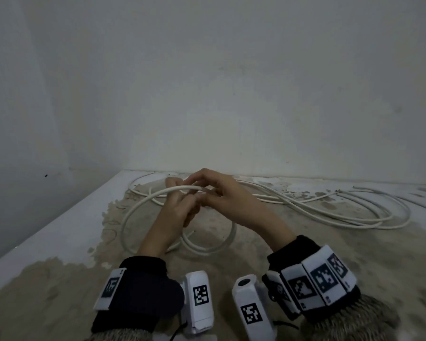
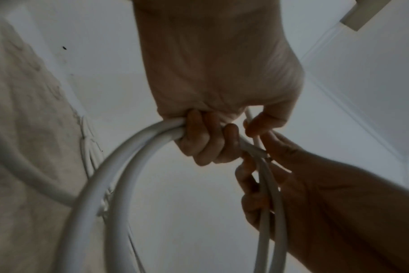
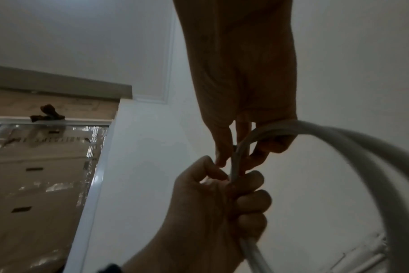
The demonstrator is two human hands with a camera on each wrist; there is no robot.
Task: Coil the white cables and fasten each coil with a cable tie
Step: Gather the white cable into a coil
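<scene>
Coiling is under way, not finished: the left hand [image 1: 175,212] and right hand [image 1: 221,193] sit together above the tabletop [image 1: 59,286], both clamped on the same white cable [image 1: 143,200]. The left wrist view shows the left hand's fingers [image 2: 206,140] curled round two strands side by side; the right hand's fingers [image 3: 222,147] pinch the strands just beside that grip. A couple of loops hang from the hands, the lowest near or on the tabletop; which one cannot be told. Judgement: first coil partly wound, nothing fastened yet.

Left to do: more loose white cable [image 1: 342,212] sprawls in long loops to the right, along the wall [image 1: 207,82]. Whether it is the same cable or another one cannot be told. No cable tie is clearly visible in any view; a thin dark bit near the pinch is too blurred to name.

Around: the tabletop has a patchy, worn tan surface with white edges. The right wrist view shows a wrapped cabinet [image 3: 35,175] off to the side. The trailing loops may snag while being drawn in.
</scene>
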